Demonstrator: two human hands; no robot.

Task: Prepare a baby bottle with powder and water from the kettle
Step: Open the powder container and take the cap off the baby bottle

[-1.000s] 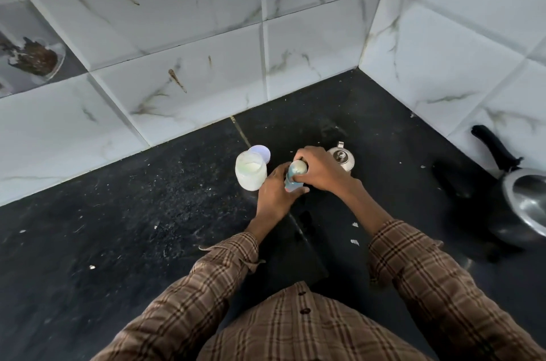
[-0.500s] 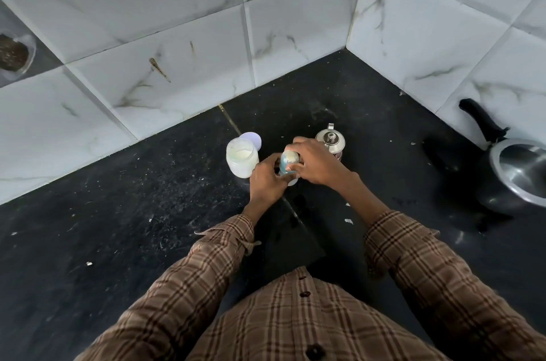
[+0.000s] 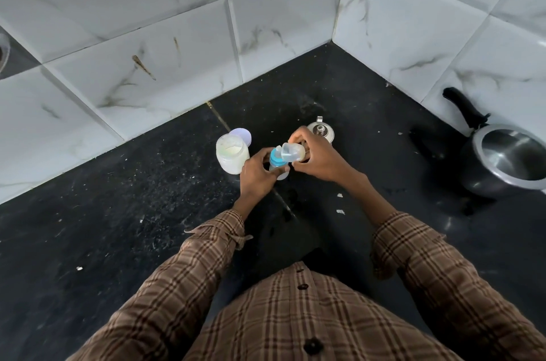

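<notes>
The right hand (image 3: pixel 317 158) has its fingers curled round a clear dome cap (image 3: pixel 291 152), which sits tipped beside the bottle's blue collar (image 3: pixel 277 158) rather than seated on it. The left hand (image 3: pixel 257 176) grips the baby bottle (image 3: pixel 280 169) by its body, fingers wrapped round, holding it just above or on the black counter (image 3: pixel 118 213); I cannot tell whether the base touches. All this happens towards the back of the counter, not far from its rear corner where the two tiled walls (image 3: pixel 147 44) meet.

Just left of the bottle stands one open jar of pale powder (image 3: pixel 232 155), its round lid (image 3: pixel 240 136) lying behind it. Just behind the right hand is one small steel kettle (image 3: pixel 320 130), lid on. Well apart, by the right edge, sits one dark pressure cooker (image 3: pixel 508 162) with its handle pointing to the wall.

By my reckoning the job is barely begun: the cap is off, but the blue collar and teat look still fitted, so it needs unscrewing. The bottle looks unfilled, though the hand hides much of it. Powder, water and closing up all appear to remain.
</notes>
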